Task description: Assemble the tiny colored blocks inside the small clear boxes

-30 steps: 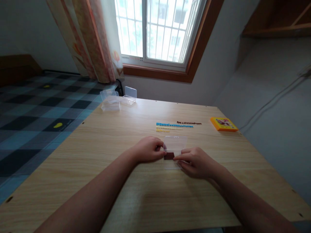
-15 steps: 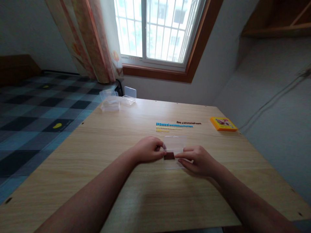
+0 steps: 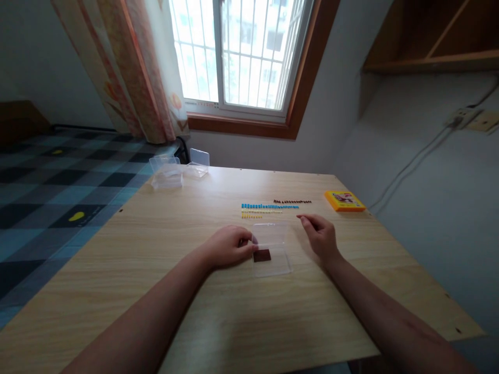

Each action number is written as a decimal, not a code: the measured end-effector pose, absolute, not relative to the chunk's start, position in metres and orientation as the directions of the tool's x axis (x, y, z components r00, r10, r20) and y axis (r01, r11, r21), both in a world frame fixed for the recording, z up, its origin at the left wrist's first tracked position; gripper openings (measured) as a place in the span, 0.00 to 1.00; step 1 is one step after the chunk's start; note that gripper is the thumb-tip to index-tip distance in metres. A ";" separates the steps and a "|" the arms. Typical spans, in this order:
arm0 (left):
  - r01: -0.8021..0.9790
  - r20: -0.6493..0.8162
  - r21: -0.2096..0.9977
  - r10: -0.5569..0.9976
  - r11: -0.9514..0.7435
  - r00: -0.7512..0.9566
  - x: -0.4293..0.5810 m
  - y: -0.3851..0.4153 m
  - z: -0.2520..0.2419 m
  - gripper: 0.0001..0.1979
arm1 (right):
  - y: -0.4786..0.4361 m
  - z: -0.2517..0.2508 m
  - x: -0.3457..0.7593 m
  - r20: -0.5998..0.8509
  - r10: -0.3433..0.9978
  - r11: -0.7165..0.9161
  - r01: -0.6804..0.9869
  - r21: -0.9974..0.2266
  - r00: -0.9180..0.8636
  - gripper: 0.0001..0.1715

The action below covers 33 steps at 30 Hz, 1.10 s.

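Note:
A small clear plastic box [image 3: 273,262] lies open on the wooden table [image 3: 195,291], its lid raised behind it. Inside sits a dark brown block of small pieces [image 3: 262,255]. My left hand [image 3: 230,246] rests curled at the box's left edge, fingertips against it. My right hand [image 3: 320,235] hovers to the right of the box, apart from it, fingers loosely bent with nothing in them. Beyond the box lie a blue row [image 3: 268,206], a yellow row [image 3: 257,212] and a dark brown row [image 3: 292,201] of small pieces.
An orange-yellow flat box [image 3: 344,200] lies at the far right of the table. Two more clear plastic boxes [image 3: 175,171] stand at the far left corner. A checked bed cover is on the left, a window and curtain behind, a wall close on the right.
My right hand has let go of the brown block and moved up and right, away from the box. The block now lies in the box. The view has shifted slightly.

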State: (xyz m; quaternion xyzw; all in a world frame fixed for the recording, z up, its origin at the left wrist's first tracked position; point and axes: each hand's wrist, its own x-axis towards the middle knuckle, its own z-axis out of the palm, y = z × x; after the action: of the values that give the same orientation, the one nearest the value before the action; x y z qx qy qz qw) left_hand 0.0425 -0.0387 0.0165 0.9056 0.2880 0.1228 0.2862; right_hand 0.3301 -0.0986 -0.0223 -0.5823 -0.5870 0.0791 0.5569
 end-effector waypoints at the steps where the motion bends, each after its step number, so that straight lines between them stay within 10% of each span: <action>1: 0.452 0.063 0.590 0.596 -0.669 0.801 0.042 -0.038 0.015 0.14 | -0.093 -0.026 0.333 0.534 0.774 0.283 0.569 -0.772 0.340 0.17; 16: 0.410 0.204 0.751 0.773 -0.518 0.601 0.043 -0.026 -0.005 0.24 | -0.034 -0.024 0.360 0.493 0.842 0.161 0.771 -0.617 0.218 0.20; 33: 0.347 0.194 0.801 0.759 -0.488 0.621 0.041 -0.025 -0.004 0.24 | 0.068 0.010 0.344 0.033 0.989 0.147 0.960 -0.238 -0.143 0.12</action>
State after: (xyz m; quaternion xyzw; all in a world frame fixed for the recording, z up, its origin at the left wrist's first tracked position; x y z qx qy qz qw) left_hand 0.0412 -0.0252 -0.0037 0.8180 0.3382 0.2739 0.3760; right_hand 0.3443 0.0680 0.0102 -0.6481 -0.7519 0.0799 0.0909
